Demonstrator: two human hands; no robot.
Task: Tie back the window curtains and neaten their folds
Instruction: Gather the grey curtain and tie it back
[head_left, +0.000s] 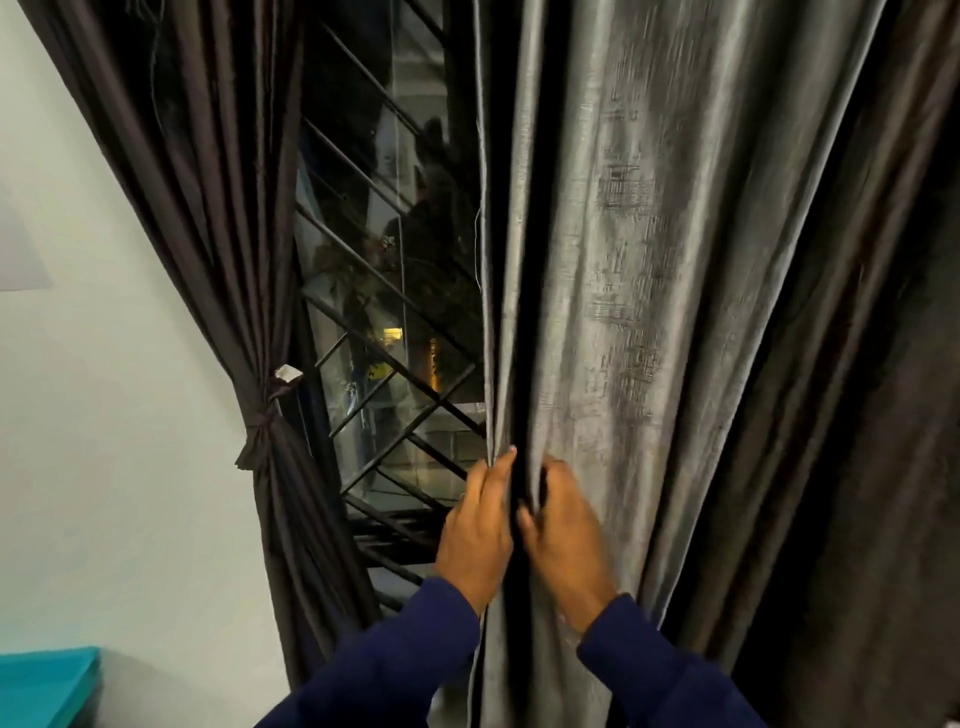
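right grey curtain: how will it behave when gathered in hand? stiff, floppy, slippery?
Likely floppy: the grey curtain hangs in soft vertical folds and bunches where the left hand and right hand pinch it. Its sheen suggests it may slip. The long drop probably drags.

To my left the wall (119, 415) is plain and pale, evenly lit from inside the room. A paler rectangle (21, 249) sits on it at the far left edge; I cannot tell what it is. Low in the left corner is something teal (47, 686) with a flat top. Ahead of me the window (384, 291) is dark, its glass showing dim reflections and a few small yellow lights (389, 335) outside. A black grille (395, 415) of crossing diagonal bars runs across it.
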